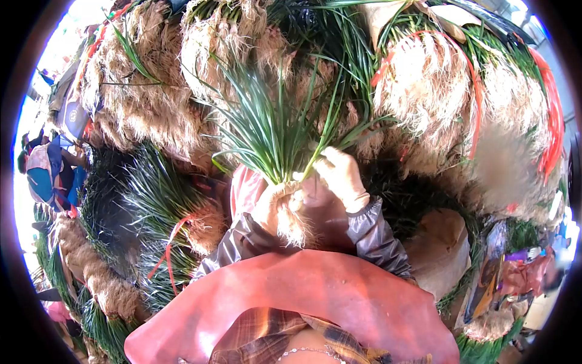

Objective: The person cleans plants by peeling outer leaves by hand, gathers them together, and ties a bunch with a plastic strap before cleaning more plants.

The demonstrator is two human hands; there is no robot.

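Note:
My left hand (277, 206), in a pale glove, is wrapped round the base of a bunch of green leafy plants (270, 130). The leaves fan upward and the pale roots (293, 227) hang below the fist. To the right of the bunch is my right hand (339, 173), also gloved, with its fingers bent together at a few leaves on the bunch's right side. Its fingertips are partly hidden by the leaves. Both hands are in front of a red apron (303, 303).
Large root bundles (424, 85) tied with red strips line the far side. A tied green bundle (203, 227) lies at the left, near a long root pile (100, 273). Brown sacking (439, 252) is at the right. Colourful cloth (45, 173) shows at the far left.

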